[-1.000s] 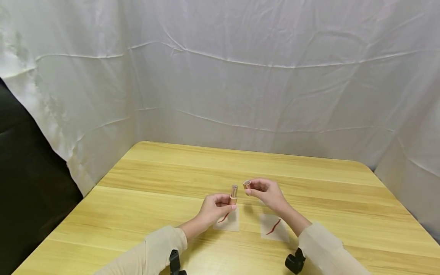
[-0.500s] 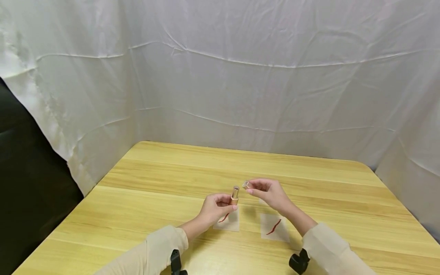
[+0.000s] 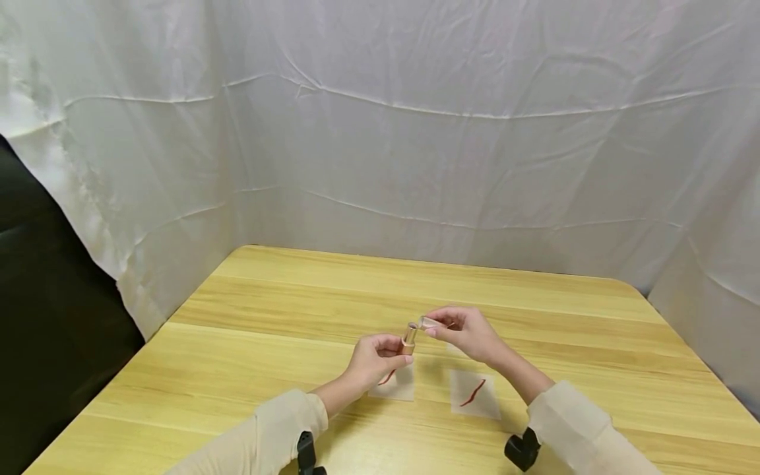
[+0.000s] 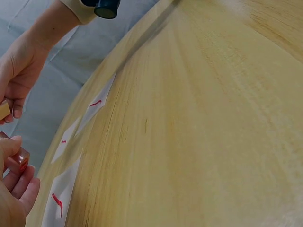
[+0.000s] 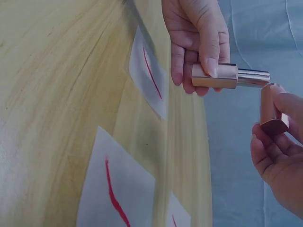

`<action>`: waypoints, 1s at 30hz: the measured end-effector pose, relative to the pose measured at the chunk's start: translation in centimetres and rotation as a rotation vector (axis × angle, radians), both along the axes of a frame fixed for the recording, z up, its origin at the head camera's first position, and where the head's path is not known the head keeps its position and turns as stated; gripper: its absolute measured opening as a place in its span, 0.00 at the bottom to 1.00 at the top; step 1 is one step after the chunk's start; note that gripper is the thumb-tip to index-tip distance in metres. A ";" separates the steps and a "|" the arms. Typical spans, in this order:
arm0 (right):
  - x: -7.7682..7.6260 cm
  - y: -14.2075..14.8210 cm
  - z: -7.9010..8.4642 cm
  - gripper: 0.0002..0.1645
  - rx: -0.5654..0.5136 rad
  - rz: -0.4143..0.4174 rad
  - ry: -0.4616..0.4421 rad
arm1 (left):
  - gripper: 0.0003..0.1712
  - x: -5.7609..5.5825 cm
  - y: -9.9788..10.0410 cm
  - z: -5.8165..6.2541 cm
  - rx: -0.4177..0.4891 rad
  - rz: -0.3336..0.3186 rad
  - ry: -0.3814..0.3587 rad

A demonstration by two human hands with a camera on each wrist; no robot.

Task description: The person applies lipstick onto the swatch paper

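My left hand (image 3: pixel 373 359) pinches a rose-gold lipstick tube (image 5: pixel 215 75) by its base between thumb and fingers. The tube stands nearly upright in the head view, its shiny inner barrel (image 5: pixel 253 77) bare. To its right, my right hand (image 3: pixel 469 335) grips the matching lipstick cap (image 5: pixel 272 109), which is tilted with its open end toward the barrel. In the right wrist view the cap's rim lies right at the barrel's tip. Both hands are raised over the table. Only part of the left hand (image 4: pixel 16 189) shows in the left wrist view.
Under the hands, white paper squares lie on the wooden table (image 3: pixel 267 343). One paper (image 3: pixel 460 382) with a red stroke is at the right, another (image 3: pixel 404 389) below the left hand. A third paper (image 4: pixel 64 142) also bears a red mark. White cloth (image 3: pixel 415 165) hangs behind the table.
My right hand has tipped the cap over, turning its open end from upward to leftward toward the barrel. My left hand has shifted slightly right, with the tube leaning toward the cap.
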State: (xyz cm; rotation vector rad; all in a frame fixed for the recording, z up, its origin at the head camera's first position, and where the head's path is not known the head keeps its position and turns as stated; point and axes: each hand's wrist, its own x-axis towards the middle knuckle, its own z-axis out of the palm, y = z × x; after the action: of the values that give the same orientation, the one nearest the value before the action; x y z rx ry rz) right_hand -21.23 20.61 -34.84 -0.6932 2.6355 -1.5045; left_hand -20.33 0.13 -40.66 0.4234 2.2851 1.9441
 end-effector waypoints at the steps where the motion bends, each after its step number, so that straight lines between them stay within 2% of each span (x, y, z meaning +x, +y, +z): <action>1: 0.0 0.0 0.1 0.17 0.006 0.004 0.005 | 0.13 0.0 0.0 0.0 -0.002 0.001 0.001; 8: -0.1 -0.2 1.0 0.13 0.046 0.016 0.034 | 0.13 0.0 -0.1 0.0 -0.038 0.007 0.022; 14: -0.2 -0.5 1.8 0.08 0.143 0.043 0.123 | 0.13 0.2 -0.1 0.3 -0.054 0.015 0.033; 26: -0.4 -1.3 3.1 0.10 0.208 0.056 0.243 | 0.11 0.3 0.1 0.8 -0.040 0.029 0.028; 30: -0.3 -1.3 3.2 0.11 0.250 0.061 0.251 | 0.11 0.3 0.1 0.8 -0.049 0.037 0.037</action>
State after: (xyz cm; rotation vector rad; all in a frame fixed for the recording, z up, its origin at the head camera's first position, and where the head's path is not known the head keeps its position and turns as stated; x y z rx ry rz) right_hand -21.58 19.30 -31.60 -0.9847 2.8808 -1.1087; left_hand -20.01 0.28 -39.90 0.4189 2.3743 1.9081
